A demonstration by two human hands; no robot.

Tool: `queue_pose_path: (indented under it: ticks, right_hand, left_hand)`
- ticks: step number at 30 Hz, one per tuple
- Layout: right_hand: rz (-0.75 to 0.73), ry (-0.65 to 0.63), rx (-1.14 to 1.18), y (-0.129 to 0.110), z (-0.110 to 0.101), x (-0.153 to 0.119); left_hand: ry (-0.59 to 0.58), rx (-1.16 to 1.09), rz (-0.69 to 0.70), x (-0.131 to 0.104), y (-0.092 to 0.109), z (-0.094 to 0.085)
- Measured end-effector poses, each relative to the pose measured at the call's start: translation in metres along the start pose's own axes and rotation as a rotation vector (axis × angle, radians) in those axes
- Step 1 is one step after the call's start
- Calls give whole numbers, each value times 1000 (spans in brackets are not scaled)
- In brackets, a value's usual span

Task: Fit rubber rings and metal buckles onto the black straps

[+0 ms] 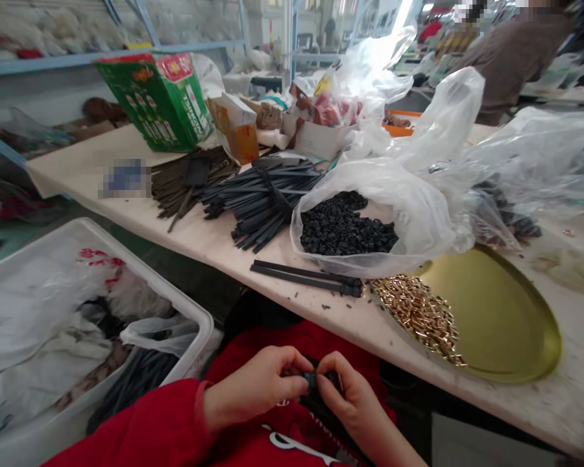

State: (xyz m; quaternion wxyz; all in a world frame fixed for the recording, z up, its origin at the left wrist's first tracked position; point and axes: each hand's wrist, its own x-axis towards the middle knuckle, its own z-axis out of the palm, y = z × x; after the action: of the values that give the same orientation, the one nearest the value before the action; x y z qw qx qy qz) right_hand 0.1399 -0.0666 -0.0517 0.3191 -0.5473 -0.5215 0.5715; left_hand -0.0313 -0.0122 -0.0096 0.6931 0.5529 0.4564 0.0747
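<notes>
Above my lap, the fingertips of my left hand (260,384) and my right hand (345,394) pinch a dark strap (312,383) from both sides. Its end lies between my thumbs and forefingers, and its finer detail is too small to make out. A long dark length runs down from my fingers across my red clothing. On the table edge in front lie a few black straps (306,277) side by side, with small loops near their right ends. An open plastic bag (418,224) holds many small black loops (345,227). Small gold buckles (421,314) are heaped on a round gold tray (506,318).
Bundles of black straps (267,194) and brown straps (187,175) lie farther back, near a green carton (156,104). A white bin (202,324) with bags and dark strips stands at my left. Another person (511,61) is at the back right.
</notes>
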Motion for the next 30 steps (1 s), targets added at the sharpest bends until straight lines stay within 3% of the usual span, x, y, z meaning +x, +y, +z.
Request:
queue_pose_path:
  ticks: [5,10,17,21,24,27,30]
  right_hand:
    - [-66,-80,-129,9,5,-4]
    - [-21,-2,-65,24,16,-5]
    - [-128,115,-66,31,26,-8]
    - [-189,149,-138,40,31,-13]
    - [-243,156,-199,45,33,-16]
    - [-275,138,-224,49,34,-20]
    - [-309,122,-219,50,35,-23]
  left_hand:
    - [-35,47,-37,0,-12,5]
    - [-189,-67,-104,2,-18,-1]
    - [-99,-153,-91,8,-33,7]
    - [-156,72,-177,1,-31,5]
    - [-260,244,-142,-6,-27,0]
    - [-284,212,-136,-10,-30,2]
    - [-233,152,-151,-10,-37,11]
